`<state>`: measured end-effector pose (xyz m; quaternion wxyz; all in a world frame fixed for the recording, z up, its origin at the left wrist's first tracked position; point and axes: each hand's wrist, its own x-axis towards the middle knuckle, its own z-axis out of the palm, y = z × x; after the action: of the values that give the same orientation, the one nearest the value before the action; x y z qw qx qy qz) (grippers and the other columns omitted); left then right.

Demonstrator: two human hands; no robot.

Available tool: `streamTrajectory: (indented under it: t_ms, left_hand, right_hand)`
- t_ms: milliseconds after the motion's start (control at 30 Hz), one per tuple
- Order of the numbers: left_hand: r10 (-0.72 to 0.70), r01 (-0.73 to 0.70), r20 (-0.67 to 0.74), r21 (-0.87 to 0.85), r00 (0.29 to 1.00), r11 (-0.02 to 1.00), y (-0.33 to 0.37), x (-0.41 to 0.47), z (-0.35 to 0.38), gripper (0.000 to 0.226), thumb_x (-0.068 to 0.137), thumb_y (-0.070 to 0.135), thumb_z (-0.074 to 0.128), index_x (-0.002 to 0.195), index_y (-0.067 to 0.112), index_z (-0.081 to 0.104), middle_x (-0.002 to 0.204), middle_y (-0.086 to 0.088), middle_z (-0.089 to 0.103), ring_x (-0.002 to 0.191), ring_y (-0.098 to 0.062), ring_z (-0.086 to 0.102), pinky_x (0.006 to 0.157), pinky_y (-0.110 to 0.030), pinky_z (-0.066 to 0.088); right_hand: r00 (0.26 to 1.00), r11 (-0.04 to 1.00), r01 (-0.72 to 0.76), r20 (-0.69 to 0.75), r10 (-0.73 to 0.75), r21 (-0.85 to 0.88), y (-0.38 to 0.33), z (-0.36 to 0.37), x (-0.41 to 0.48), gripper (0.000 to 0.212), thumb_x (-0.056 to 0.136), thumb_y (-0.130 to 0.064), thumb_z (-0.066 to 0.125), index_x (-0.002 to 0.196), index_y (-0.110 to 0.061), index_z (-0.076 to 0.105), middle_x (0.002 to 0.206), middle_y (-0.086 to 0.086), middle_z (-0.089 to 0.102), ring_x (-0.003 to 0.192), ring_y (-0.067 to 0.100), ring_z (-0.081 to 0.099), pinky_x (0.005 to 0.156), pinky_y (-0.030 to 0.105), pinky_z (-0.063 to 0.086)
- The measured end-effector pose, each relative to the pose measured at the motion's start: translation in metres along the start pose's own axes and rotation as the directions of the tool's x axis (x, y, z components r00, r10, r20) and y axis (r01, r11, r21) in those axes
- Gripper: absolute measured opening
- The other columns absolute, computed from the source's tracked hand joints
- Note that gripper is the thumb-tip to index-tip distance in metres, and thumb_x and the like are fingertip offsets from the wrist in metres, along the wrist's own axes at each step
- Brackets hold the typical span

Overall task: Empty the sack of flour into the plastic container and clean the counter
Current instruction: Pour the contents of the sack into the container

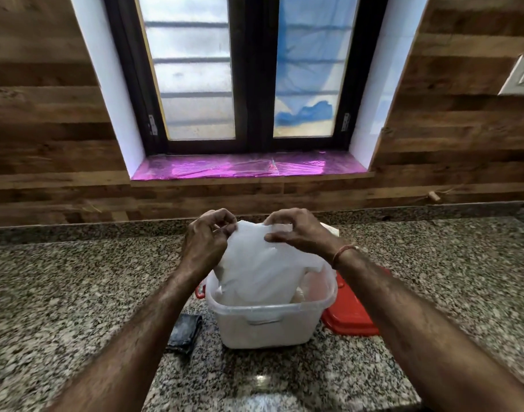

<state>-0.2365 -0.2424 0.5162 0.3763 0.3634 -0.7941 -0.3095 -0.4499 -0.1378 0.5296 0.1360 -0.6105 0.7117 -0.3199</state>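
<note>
A white flour sack [260, 272] hangs upside down with its lower end inside the translucent plastic container [266, 325], which stands on the speckled granite counter [76, 292]. My left hand [207, 242] pinches the sack's upper left corner. My right hand [299, 233] grips its upper right edge. Both hands hold the sack above the container's rim. The flour inside the container is hidden by the sack.
A red lid [352, 310] lies flat just right of the container. A dark folded cloth [184, 333] lies on the counter to its left. A small red handle [199, 291] shows at the container's left side. A wood-panelled wall and window stand behind.
</note>
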Motion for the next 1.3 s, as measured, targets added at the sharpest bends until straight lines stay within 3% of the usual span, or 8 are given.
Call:
streamTrajectory:
  t_ms: [200, 300, 433, 600, 700, 933, 1133, 1300]
  left_hand:
    - [-0.139, 0.129, -0.016, -0.275, 0.99, 0.953, -0.02, -0.023, -0.009, 0.036, 0.087, 0.014, 0.078, 0.119, 0.025, 0.064, 0.103, 0.009, 0.068, 0.087, -0.001, 0.066, 0.077, -0.034, 0.061]
    - [-0.141, 0.119, -0.145, -0.15, 0.979, 0.981, -0.034, -0.034, -0.005, 0.027, 0.089, 0.016, 0.074, 0.109, 0.032, 0.065, 0.099, 0.011, 0.073, 0.087, -0.008, 0.072, 0.074, -0.041, 0.062]
    - [-0.075, 0.059, -0.263, -0.068, 0.962, 0.996, -0.021, -0.026, -0.005, 0.068, 0.088, 0.014, 0.077, 0.148, 0.023, 0.045, 0.136, -0.001, 0.055, 0.112, -0.012, 0.061, 0.087, -0.03, 0.054]
    - [-0.242, 0.205, -0.14, -0.24, 0.96, 0.949, -0.016, -0.005, -0.01, 0.027, 0.073, 0.045, 0.083, 0.084, 0.022, 0.075, 0.074, 0.005, 0.074, 0.067, -0.01, 0.063, 0.069, -0.048, 0.059]
    - [-0.098, 0.076, -0.179, -0.126, 0.979, 0.989, 0.0, -0.003, -0.004, 0.01, 0.081, 0.03, 0.08, 0.079, 0.022, 0.073, 0.066, 0.009, 0.069, 0.062, -0.007, 0.059, 0.062, -0.037, 0.054]
    - [-0.086, 0.077, -0.035, -0.208, 0.996, 0.975, -0.009, -0.018, 0.001, 0.037, 0.084, 0.049, 0.077, 0.114, 0.029, 0.067, 0.095, 0.012, 0.075, 0.092, -0.003, 0.07, 0.075, -0.031, 0.059]
    - [-0.196, 0.196, 0.016, -0.038, 0.981, 0.98, -0.065, -0.058, 0.009, 0.038, 0.074, 0.066, 0.068, 0.097, 0.037, 0.077, 0.106, 0.015, 0.073, 0.11, -0.013, 0.063, 0.09, -0.046, 0.055]
    - [-0.313, 0.323, -0.093, 0.135, 0.945, 0.937, -0.063, -0.062, 0.023, 0.017, 0.077, 0.047, 0.08, 0.071, 0.046, 0.064, 0.106, 0.003, 0.065, 0.109, -0.022, 0.051, 0.081, -0.031, 0.021]
  right_hand:
    - [0.957, 0.998, -0.047, -0.287, 0.032, -0.046, -0.005, 0.01, 0.018, 0.018, 0.079, -0.026, 0.085, 0.068, -0.026, 0.07, 0.061, -0.012, 0.064, 0.06, 0.002, 0.057, 0.06, 0.028, 0.044]
    - [0.956, 0.996, -0.052, -0.292, 0.03, -0.068, -0.007, 0.019, 0.019, 0.02, 0.079, -0.027, 0.084, 0.067, -0.026, 0.068, 0.059, -0.016, 0.06, 0.06, 0.001, 0.055, 0.059, 0.03, 0.047]
    - [0.943, 0.995, -0.072, -0.328, 0.047, -0.065, -0.009, 0.023, 0.019, 0.019, 0.08, -0.027, 0.083, 0.07, -0.019, 0.069, 0.059, -0.013, 0.06, 0.059, 0.002, 0.054, 0.058, 0.03, 0.046]
    - [0.949, 0.999, -0.04, -0.314, 0.043, 0.018, -0.001, 0.022, 0.016, 0.016, 0.081, -0.022, 0.081, 0.072, -0.019, 0.068, 0.072, -0.007, 0.069, 0.07, 0.013, 0.063, 0.067, 0.044, 0.056]
    - [0.971, 0.996, 0.018, -0.238, 0.003, 0.085, -0.017, 0.018, 0.014, 0.009, 0.086, -0.03, 0.078, 0.092, -0.026, 0.072, 0.092, -0.009, 0.073, 0.088, 0.014, 0.067, 0.077, 0.037, 0.058]
    - [0.911, 0.991, -0.019, -0.407, 0.073, 0.136, -0.045, 0.012, 0.031, 0.015, 0.081, -0.027, 0.084, 0.075, -0.015, 0.077, 0.08, -0.001, 0.073, 0.076, 0.012, 0.067, 0.07, 0.033, 0.056]
    - [0.895, 0.96, -0.063, -0.41, 0.175, 0.274, -0.04, 0.009, 0.038, 0.018, 0.08, -0.023, 0.086, 0.075, -0.01, 0.075, 0.093, 0.004, 0.068, 0.088, 0.017, 0.067, 0.077, 0.035, 0.059]
    - [0.896, 0.945, -0.066, -0.399, 0.197, 0.319, -0.038, 0.014, 0.042, 0.019, 0.079, -0.02, 0.086, 0.07, -0.009, 0.074, 0.084, 0.0, 0.068, 0.078, 0.017, 0.068, 0.074, 0.039, 0.061]
